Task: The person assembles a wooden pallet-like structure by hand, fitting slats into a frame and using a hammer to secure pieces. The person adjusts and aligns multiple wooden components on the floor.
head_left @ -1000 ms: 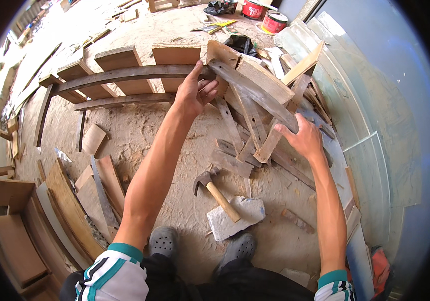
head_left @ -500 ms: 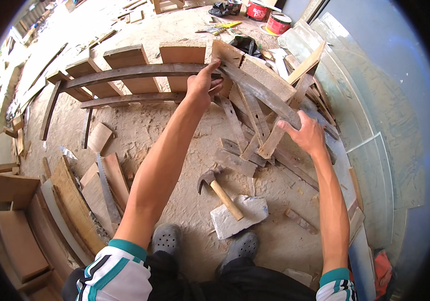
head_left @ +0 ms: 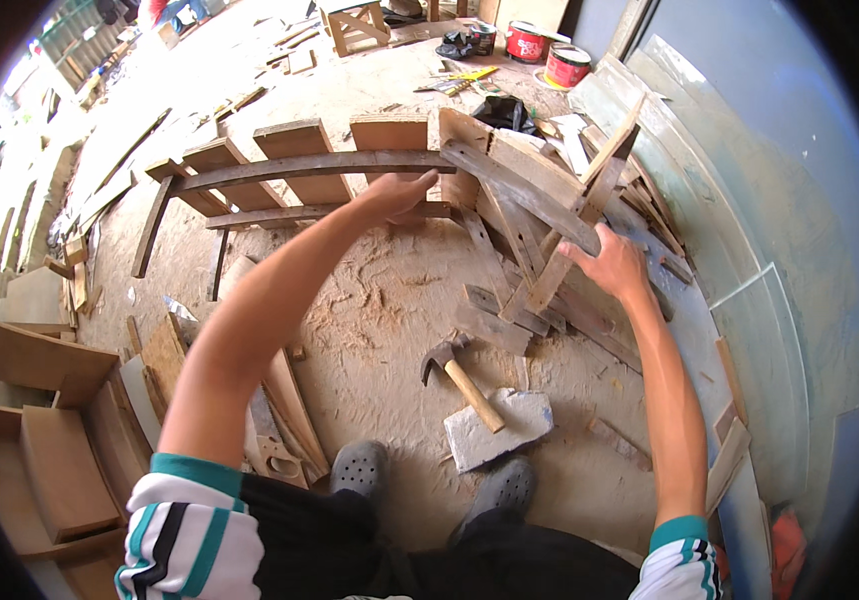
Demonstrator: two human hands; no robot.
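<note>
A long wooden frame [head_left: 279, 172] with two dark rails and several short boards across it stretches over the floor ahead. At its right end, a grey wooden bar [head_left: 524, 195] slants down to the right against a rough block-like plank and crossed legs. My right hand [head_left: 611, 262] grips the bar's lower end, thumb on top. My left hand [head_left: 401, 198] is beside the frame's rails, left of the bar; it is slightly blurred, fingers loosely apart, holding nothing visible. A claw hammer [head_left: 464, 385] rests with its handle on a white block [head_left: 499, 430] near my feet.
Glass sheets [head_left: 749, 300] lean along the wall at right. Wood scraps [head_left: 509, 325] lie under the frame's right end. A handsaw [head_left: 274, 455] and wooden cabinet parts [head_left: 59, 470] are at left. Red paint cans [head_left: 566, 66] stand at the back; a person [head_left: 174, 12] is far left.
My left hand has come away from the bar's upper end and dropped slightly toward the lower rail. My right hand keeps its grip. The view has shifted, showing more of the background.
</note>
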